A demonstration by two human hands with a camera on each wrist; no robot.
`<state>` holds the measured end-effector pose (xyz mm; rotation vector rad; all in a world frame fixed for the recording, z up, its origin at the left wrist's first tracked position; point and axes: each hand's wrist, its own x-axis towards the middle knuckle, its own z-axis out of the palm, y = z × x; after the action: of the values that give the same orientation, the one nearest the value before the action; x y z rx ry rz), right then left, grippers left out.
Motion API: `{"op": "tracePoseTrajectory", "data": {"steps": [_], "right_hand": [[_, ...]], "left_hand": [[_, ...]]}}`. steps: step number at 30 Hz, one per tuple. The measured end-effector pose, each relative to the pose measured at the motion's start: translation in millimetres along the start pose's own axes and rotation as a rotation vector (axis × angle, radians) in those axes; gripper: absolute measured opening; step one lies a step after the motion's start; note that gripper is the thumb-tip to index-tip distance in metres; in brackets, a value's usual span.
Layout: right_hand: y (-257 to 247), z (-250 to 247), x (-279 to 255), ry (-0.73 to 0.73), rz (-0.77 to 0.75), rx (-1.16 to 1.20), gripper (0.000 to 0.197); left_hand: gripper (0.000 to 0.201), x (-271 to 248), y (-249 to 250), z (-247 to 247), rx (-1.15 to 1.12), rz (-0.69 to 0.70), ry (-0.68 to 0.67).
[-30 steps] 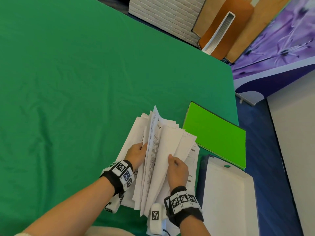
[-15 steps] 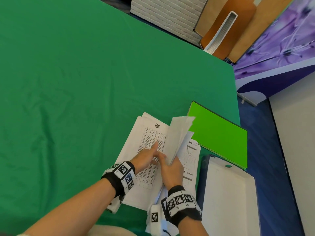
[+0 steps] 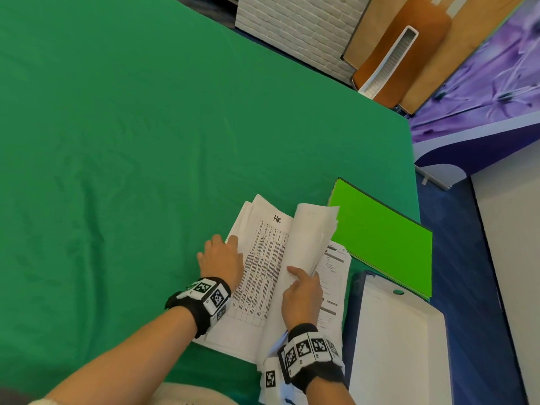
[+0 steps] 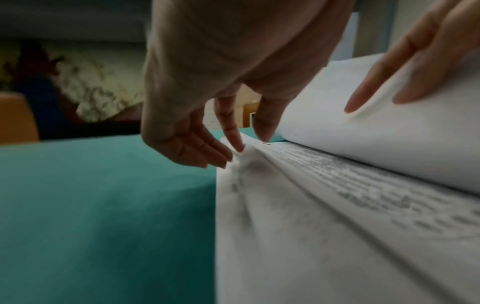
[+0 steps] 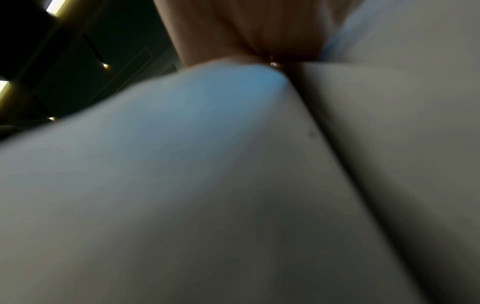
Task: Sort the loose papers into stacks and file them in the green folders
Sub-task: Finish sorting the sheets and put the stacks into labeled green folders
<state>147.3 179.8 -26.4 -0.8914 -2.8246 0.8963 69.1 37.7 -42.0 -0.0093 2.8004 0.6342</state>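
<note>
Head view bright and evenly lit; both wrist views dim, blurred.

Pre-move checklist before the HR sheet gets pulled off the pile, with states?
1. HR sheet label readable: ok, "HR" handwritten at its top.
2. Left hand at the sheet's left edge: ok, fingertips touch the paper edge; a firm pinch, cannot tell.
3. Right hand keeps the turned-back papers clear of the HR sheet: ok, they curl up to the right.
4. Only one sheet taken: cannot tell, several edges are fanned under the fingertips.
5. Green folders in reach: ok, closed, lying beside the pile on the right.
6. White tray clear of the papers: cannot tell.
</note>
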Motion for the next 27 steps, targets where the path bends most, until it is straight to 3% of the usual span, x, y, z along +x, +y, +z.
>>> {"op": "tracePoseTrajectory", "data": {"steps": [2,4,9,11,15,18,21,27], "right_hand": [[-3,-1,-1,-0.006,0.014,-0.022,0.036],[-5,-3,-1,-0.003,0.015,-0.019,0.036],[-10,-4,-1,-0.020,0.033,-0.042,0.032],[-12,-3,-1,-0.017,0.069,0.001,0.030],[-10,0,1,-0.005,0.115,0.052,0.066],[-2,2,4,0.020,0.115,0.066,0.057],[6,2,8,0.062,0.140,0.051,0.041],[16,-8,11,0.071,0.217,0.122,0.038]], "left_hand": [[0.026,-2,1,-1,-0.012,0.056,0.006],[0.021,-3,3,-2,-0.201,0.060,-0.022],[0.039,-3,15,0,-0.784,-0.110,-0.150],[0.037,-3,24,1,-0.896,-0.108,-0.238],[0.020,-7,40,2,-1.085,-0.020,-0.370],[0.026,-7,42,3,-1.031,-0.016,-0.395],[0.032,-2,36,6,-0.946,-0.045,-0.296],[0.034,18,0,2,-0.871,-0.234,-0.154]]}}
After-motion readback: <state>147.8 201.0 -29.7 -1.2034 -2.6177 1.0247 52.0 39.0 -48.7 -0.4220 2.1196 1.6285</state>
